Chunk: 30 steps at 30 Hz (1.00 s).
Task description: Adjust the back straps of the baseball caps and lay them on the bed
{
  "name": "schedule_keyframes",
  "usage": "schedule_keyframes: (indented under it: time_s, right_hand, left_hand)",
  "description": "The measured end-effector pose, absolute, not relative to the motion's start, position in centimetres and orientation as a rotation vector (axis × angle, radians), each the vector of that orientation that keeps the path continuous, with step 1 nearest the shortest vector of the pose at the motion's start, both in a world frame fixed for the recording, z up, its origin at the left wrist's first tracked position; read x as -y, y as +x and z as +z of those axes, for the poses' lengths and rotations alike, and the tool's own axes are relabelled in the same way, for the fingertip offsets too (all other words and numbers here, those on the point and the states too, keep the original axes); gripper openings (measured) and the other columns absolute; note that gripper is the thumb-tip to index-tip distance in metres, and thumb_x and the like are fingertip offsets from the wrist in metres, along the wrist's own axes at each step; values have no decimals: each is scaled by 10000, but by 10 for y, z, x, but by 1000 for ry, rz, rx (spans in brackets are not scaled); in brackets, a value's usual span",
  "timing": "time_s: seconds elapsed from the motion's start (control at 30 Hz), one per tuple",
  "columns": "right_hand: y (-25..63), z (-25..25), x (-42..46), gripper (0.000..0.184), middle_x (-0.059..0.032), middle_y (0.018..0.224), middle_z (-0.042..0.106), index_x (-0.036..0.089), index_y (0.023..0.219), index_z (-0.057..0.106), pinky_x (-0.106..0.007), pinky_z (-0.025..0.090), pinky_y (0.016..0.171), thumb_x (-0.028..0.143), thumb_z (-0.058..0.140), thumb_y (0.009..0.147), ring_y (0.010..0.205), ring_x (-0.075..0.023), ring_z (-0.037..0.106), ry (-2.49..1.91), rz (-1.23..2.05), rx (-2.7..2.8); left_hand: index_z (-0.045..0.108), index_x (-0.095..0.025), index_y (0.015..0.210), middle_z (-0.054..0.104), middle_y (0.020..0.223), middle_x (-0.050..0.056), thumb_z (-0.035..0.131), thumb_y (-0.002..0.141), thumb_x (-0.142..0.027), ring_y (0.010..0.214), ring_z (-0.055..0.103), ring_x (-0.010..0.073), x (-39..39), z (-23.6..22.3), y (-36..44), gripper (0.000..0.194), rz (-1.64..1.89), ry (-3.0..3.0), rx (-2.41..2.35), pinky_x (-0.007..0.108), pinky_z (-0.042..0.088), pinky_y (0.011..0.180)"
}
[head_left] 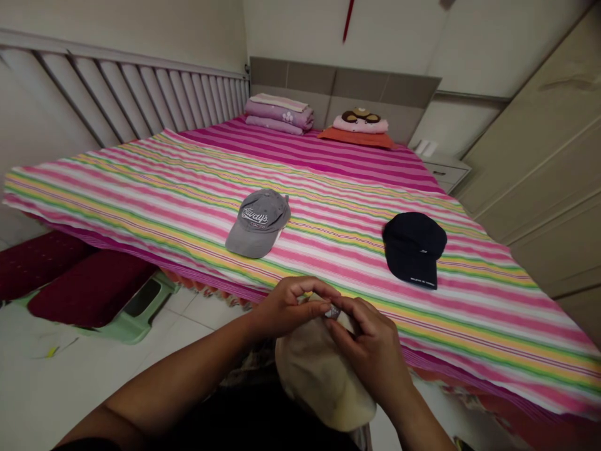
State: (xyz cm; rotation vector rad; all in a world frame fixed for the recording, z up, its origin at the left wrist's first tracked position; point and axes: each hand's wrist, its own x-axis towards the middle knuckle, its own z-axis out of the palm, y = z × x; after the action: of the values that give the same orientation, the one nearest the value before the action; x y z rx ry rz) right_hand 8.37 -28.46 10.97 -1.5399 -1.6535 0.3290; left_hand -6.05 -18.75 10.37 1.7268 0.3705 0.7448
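Note:
A cream-coloured cap (319,369) hangs from both my hands close to my body, at the near edge of the bed. My left hand (293,307) pinches its upper edge between thumb and fingers. My right hand (366,338) grips the same edge from the other side, the fingertips of both hands almost meeting at a small grey patch or strap end (333,311). On the bed beyond lies a grey cap (260,222) with white lettering, its brim towards me. Farther right rests a dark navy cap (416,247), also brim towards me.
The bed carries a striped sheet (188,207). Folded purple bedding (279,116) and a pink and orange pile (359,128) sit by the headboard (338,88). Green stools with dark red tops (94,288) stand at left; a nightstand (444,169) and wardrobe (539,175) are at right.

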Motion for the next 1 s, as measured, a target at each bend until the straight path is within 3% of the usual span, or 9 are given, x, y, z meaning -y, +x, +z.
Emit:
schedule_keyframes:
  time_s: [0.3,0.57,0.7,0.77,0.87,1.0]
  right_hand:
    - [83,112,284,127,-13,648,608,207,840,584,-264,396,490,159,558,725,542,-154,534,-1497,60,1777]
    - [88,111,286,111,-5,637,603,217,813,569,-262,402,492,160,550,719,537,-151,537,-1525,47,1804]
    - [88,114,286,144,-13,673,623,229,846,577,-276,424,525,159,549,724,576,-167,561,-1500,118,1801]
    - [89,117,285,150,-16,688,632,232,830,592,-282,430,548,147,553,714,605,-172,569,-1480,213,1777]
    - [91,118,282,121,-5,675,612,222,799,609,-264,420,538,159,589,697,606,-153,555,-1464,573,1597]
    - [94,112,280,168,55,615,487,211,866,574,-183,279,368,319,598,740,375,-33,342,-1230,1264,1018]
  left_hand:
    - [606,-117,870,547,690,-10,675,674,-284,601,499,60,185,98,-59,266,715,1321,-534,182,380,577]
    - [593,-117,807,555,710,-2,626,707,-270,637,497,75,179,99,-61,186,674,1445,-552,193,383,608]
    - [608,-124,831,606,857,51,613,715,-305,806,545,138,171,110,-60,215,549,1682,-442,253,409,736]
    - [613,-136,882,611,906,50,641,688,-323,849,544,149,167,116,-57,271,407,1740,-405,255,404,758]
    - [623,-142,861,601,765,-3,649,678,-345,699,527,99,161,121,-51,275,108,1621,-374,208,391,651]
    - [618,-125,721,518,595,-42,668,657,-369,544,435,50,158,117,-44,257,-26,1395,-367,178,336,538]
